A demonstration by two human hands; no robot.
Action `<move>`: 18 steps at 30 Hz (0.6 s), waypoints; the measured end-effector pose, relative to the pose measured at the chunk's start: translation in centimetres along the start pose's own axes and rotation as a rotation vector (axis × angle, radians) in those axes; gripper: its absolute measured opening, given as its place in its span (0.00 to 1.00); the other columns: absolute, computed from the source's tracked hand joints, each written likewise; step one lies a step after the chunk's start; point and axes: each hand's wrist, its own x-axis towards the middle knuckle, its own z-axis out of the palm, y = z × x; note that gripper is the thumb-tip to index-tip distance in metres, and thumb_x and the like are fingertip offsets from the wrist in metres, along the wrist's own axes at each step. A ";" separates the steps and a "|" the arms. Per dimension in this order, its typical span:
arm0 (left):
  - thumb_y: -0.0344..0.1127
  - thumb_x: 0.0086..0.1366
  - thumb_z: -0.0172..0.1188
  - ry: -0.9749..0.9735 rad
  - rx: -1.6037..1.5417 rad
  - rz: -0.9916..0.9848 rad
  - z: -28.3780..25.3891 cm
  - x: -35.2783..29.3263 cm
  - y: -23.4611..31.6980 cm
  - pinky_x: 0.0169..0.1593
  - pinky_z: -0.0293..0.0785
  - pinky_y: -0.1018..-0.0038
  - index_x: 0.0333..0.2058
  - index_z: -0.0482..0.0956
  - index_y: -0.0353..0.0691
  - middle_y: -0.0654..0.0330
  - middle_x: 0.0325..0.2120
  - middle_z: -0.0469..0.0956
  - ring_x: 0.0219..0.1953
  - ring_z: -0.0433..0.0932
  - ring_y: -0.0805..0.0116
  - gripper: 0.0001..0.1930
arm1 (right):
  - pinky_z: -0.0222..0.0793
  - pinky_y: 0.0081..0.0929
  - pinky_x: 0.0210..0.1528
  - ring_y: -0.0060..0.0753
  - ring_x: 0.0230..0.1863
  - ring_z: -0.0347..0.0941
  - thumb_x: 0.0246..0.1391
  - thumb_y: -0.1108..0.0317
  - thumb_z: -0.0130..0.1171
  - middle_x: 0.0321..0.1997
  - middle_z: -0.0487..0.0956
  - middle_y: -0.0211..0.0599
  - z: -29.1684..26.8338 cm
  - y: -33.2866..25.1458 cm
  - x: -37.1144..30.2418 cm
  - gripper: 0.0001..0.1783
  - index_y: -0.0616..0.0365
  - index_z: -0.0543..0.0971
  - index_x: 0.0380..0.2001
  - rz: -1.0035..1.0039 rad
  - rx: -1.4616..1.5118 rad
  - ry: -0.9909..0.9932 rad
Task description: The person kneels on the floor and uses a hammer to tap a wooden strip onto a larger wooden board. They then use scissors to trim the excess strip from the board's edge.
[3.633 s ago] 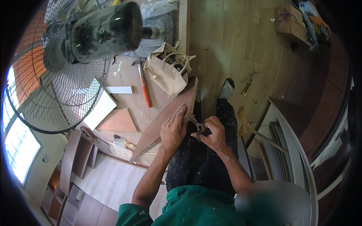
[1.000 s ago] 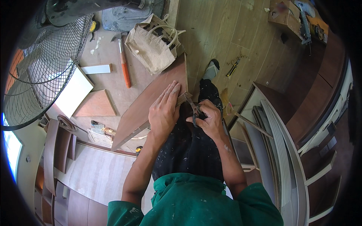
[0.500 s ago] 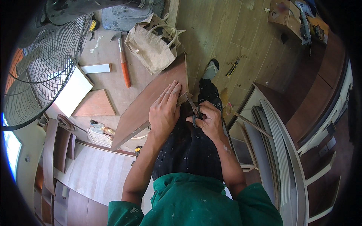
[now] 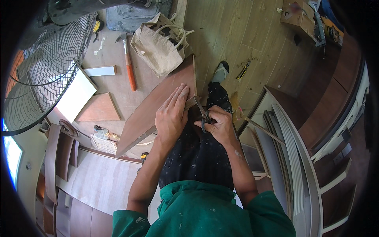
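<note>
A brown wooden board (image 4: 158, 100) slants across the middle, its thin edge towards me. My left hand (image 4: 172, 110) lies flat on it near the right-hand corner, fingers stretched out. In my right hand (image 4: 219, 123) is a pair of scissors (image 4: 204, 114) with dark handles, my fingers through the loops. Their blades point up and left and reach the board's corner, where a thin strip of edging shows. Whether the blades touch the strip I cannot tell.
A hammer (image 4: 129, 71) with an orange handle and a beige cloth bag (image 4: 158, 49) lie beyond the board. A fan cage (image 4: 47, 75) fills the upper left. A yellow utility knife (image 4: 243, 69) is on the floor near my foot. Stacked panels (image 4: 290, 154) stand at right.
The scissor blades have tilted slightly at the board's corner. Both hands stay in nearly the same place, and the board has hardly moved.
</note>
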 end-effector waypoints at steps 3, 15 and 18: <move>0.22 0.54 0.63 -0.008 0.003 -0.010 -0.1 0.0 -0.1 0.62 0.77 0.64 0.60 0.74 0.37 0.53 0.62 0.76 0.61 0.78 0.54 0.31 | 0.62 0.31 0.26 0.30 0.24 0.65 0.43 0.60 0.82 0.25 0.71 0.34 -0.3 -0.2 -0.2 0.24 0.65 0.76 0.22 0.067 0.016 -0.059; 0.22 0.55 0.63 -0.006 -0.011 -0.004 -0.5 0.1 -0.1 0.61 0.78 0.64 0.61 0.74 0.38 0.53 0.62 0.76 0.61 0.78 0.54 0.31 | 0.60 0.27 0.25 0.25 0.23 0.63 0.43 0.55 0.83 0.25 0.70 0.31 -0.2 -0.3 0.8 0.26 0.61 0.75 0.19 0.032 0.080 -0.071; 0.21 0.56 0.64 0.020 -0.028 -0.023 -0.5 0.3 0.1 0.59 0.78 0.63 0.60 0.75 0.39 0.53 0.59 0.79 0.58 0.80 0.53 0.30 | 0.60 0.28 0.25 0.26 0.23 0.63 0.43 0.56 0.83 0.24 0.70 0.32 -0.3 -1.0 1.0 0.26 0.62 0.74 0.19 0.065 0.058 -0.083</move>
